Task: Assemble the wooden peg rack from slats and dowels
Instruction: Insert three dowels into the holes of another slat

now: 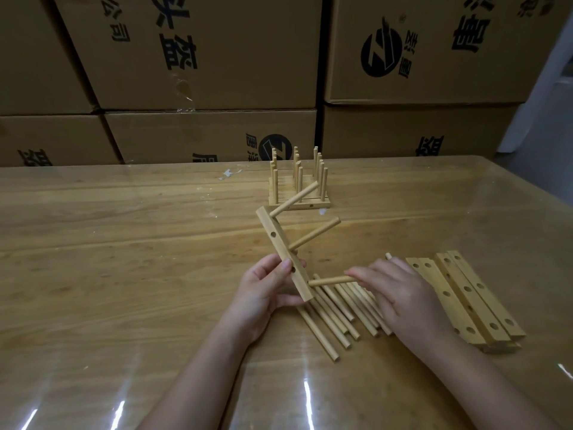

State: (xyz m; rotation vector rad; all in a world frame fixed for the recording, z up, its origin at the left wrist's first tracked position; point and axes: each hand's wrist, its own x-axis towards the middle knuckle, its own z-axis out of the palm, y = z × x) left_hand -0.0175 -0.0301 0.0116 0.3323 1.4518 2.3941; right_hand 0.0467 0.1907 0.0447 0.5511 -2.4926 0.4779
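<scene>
At frame centre the left hand (pixel 266 290) has its grip curled round the lower part of the slat (pixel 280 252), tilting it off the worktop (pixel 124 243) so its holes face right; two seated dowels (pixel 314 232) jut toward upper right. The right hand (pixel 403 293) has its grip pinching a third dowel (pixel 331 280), tip at the lowest hole, probably to press it home. Loose dowels (pixel 328 324) lie beneath, spare slats (pixel 465 299) at lower right, a finished rack (pixel 297 187) behind. The cardboard boxes (pixel 217 57) along the top are closed, their contents unseen.
</scene>
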